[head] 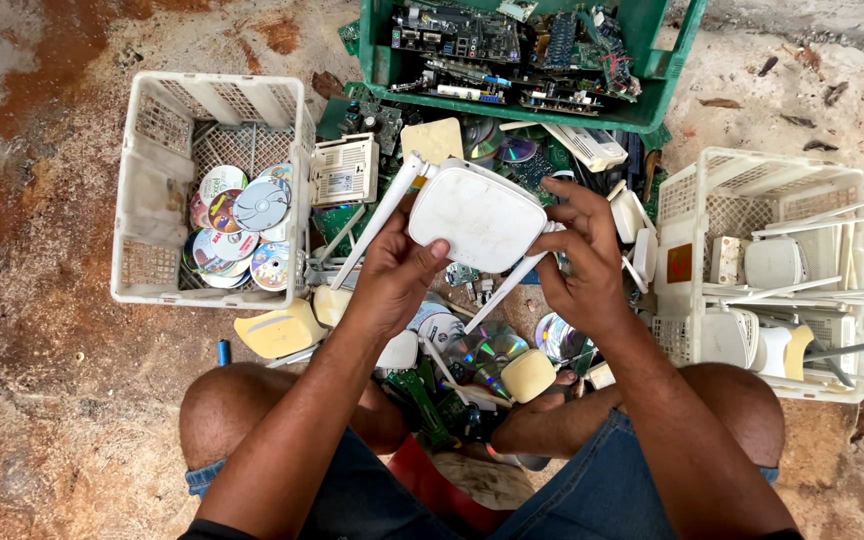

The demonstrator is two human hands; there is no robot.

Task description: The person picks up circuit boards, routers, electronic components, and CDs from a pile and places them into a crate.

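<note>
1. White router (477, 218), flat rounded box, held up over the pile in mid-frame; its broad face is toward the camera and its long axis runs left-right, tilted slightly.
2. Two white antennas: one (372, 228) slants down-left from the top-left corner, the other (504, 288) down-left from the right edge. Its underside and ports are hidden.
3. Left hand (392, 275): grip clamped on the router's lower-left edge, thumb on the face.
4. Right hand (582, 260): grip closed on the right edge, fingers curled over the top.
5. The pile below is partly covered by the arms: discs (492, 350), circuit boards, beige plastic pieces.
6. White crate left (152, 190) holds discs.
7. White crate right (832, 200) holds white devices with antennas.
8. Green crate (652, 100) of circuit boards, cut off at the top.
9. Bare dirt floor (52, 400).
</note>
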